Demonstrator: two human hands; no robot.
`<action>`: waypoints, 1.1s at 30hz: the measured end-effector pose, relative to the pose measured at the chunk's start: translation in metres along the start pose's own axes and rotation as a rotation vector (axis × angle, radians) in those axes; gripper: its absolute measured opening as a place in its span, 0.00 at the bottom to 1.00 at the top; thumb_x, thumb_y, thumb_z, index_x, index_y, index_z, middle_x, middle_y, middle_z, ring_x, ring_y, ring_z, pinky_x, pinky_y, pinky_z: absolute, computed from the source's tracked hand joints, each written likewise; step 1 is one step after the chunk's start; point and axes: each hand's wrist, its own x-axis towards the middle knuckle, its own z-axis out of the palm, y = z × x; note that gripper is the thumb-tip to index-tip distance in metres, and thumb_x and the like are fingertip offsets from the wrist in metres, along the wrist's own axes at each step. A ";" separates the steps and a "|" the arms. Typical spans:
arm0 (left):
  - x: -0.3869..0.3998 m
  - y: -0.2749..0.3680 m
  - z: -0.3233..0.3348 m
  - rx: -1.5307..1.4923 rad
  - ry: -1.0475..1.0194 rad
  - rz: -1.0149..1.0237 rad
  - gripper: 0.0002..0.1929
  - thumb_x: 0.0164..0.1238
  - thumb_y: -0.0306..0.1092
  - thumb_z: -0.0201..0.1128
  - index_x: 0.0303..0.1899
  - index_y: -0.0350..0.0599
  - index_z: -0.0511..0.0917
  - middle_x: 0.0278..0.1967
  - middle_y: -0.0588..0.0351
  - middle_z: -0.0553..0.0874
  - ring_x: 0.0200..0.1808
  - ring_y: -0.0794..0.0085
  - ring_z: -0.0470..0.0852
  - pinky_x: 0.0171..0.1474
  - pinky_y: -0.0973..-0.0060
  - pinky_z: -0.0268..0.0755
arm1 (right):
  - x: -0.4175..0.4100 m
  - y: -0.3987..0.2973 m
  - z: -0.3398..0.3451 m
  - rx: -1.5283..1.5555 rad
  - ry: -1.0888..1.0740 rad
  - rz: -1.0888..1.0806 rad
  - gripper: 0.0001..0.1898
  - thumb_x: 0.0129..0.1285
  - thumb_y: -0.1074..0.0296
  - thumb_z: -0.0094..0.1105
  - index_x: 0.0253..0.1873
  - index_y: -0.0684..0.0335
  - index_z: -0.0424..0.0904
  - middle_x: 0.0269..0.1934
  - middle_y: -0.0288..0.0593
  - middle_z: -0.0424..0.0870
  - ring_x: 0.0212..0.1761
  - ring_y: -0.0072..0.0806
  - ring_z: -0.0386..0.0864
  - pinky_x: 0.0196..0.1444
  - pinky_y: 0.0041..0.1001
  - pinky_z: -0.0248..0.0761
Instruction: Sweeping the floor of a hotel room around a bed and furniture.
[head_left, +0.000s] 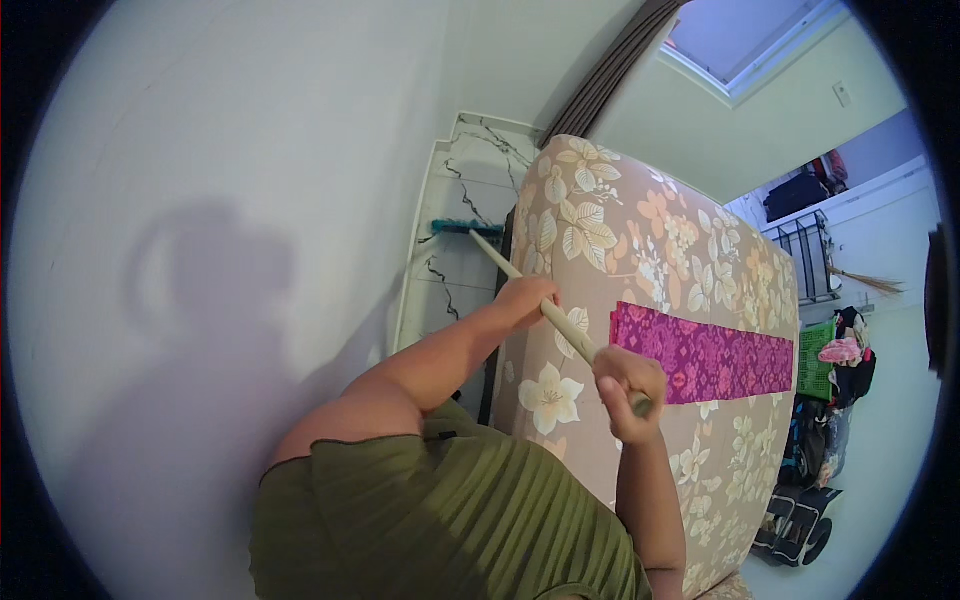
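Observation:
A long pale handle (499, 259) runs from a push broom's head with teal bristles (459, 226) up towards my body. The broom head rests on the marble-patterned floor tiles (457, 259) between the wall and the bed. My left hand (528, 300) is wrapped around the middle of the handle. Near its upper end my right hand (630, 390) grips it, the thumb along the side and the round end showing. Both hands are above the near edge of a bed with a floral cover (551, 401).
A white wall (337, 187) stands close on the left. Folded magenta patterned cloth (705, 356) lies on the bed. A brown curtain (615, 75) hangs by the far end. Beyond the bed are a green plastic basket (816, 360), bags (806, 442), a black metal rack (806, 255) and a straw broom (870, 281).

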 end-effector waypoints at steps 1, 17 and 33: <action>-0.006 0.020 -0.008 -0.041 -0.059 0.028 0.09 0.47 0.31 0.62 0.33 0.49 0.77 0.27 0.57 0.81 0.30 0.60 0.80 0.34 0.69 0.71 | -0.003 -0.016 -0.004 0.059 0.033 -0.034 0.14 0.51 0.81 0.51 0.17 0.62 0.57 0.15 0.39 0.63 0.17 0.29 0.62 0.21 0.26 0.54; -0.027 0.029 -0.020 0.043 -0.204 -0.045 0.12 0.44 0.35 0.63 0.35 0.52 0.76 0.28 0.57 0.82 0.32 0.59 0.80 0.34 0.66 0.71 | -0.002 -0.005 0.003 0.217 0.117 0.076 0.16 0.60 0.71 0.52 0.19 0.61 0.59 0.16 0.36 0.65 0.17 0.20 0.60 0.21 0.23 0.54; -0.073 0.104 -0.023 -0.273 -0.415 0.271 0.11 0.45 0.30 0.60 0.34 0.47 0.74 0.27 0.53 0.80 0.32 0.56 0.80 0.33 0.64 0.69 | -0.009 -0.101 -0.016 0.421 0.288 0.168 0.18 0.58 0.70 0.53 0.18 0.58 0.56 0.12 0.34 0.61 0.13 0.20 0.57 0.18 0.24 0.50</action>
